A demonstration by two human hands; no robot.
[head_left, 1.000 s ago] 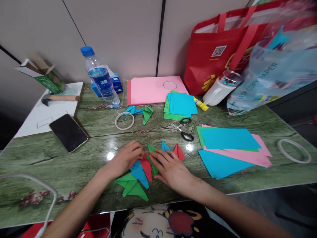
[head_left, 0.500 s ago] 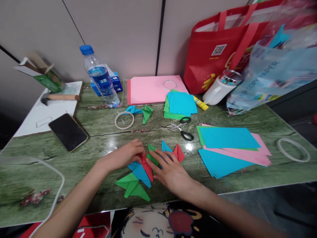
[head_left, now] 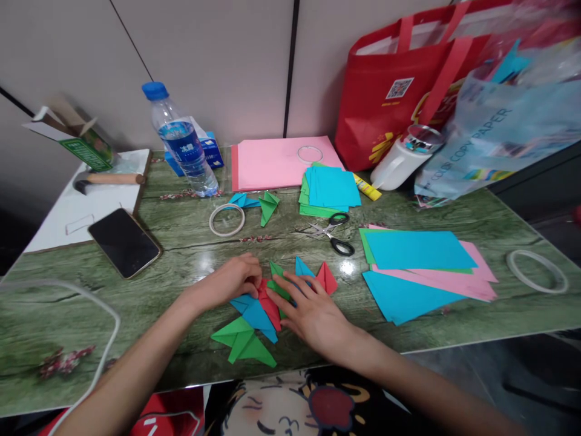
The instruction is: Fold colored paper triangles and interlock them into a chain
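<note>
Pinched between the fingertips and thumb of my left hand (head_left: 236, 280) is the near-left edge of a red folded paper piece (head_left: 271, 310). My right hand (head_left: 320, 318) lies flat with fingers spread over a green folded paper piece (head_left: 276, 270), which it partly hides, and over the lower part of a blue folded paper piece (head_left: 303, 266). Beyond its fingertips a second red piece (head_left: 327, 278) points up. Below my left hand, a blue folded piece (head_left: 256, 316) touches the red one, and a green folded piece (head_left: 245, 342) lies nearest the table edge.
Scissors (head_left: 333, 233) lie behind my hands, near a tape roll (head_left: 227, 220) and small folded pieces. Coloured paper strips (head_left: 422, 251) fan out on the right. Farther back stand a water bottle (head_left: 184, 142), a white mug (head_left: 397, 162) and a red bag (head_left: 372, 115). A phone (head_left: 123, 242) lies left.
My left fingertips have shifted very slightly at the red piece's edge. My right hand stays pressed in the same spot, and the whole view has moved a little.
</note>
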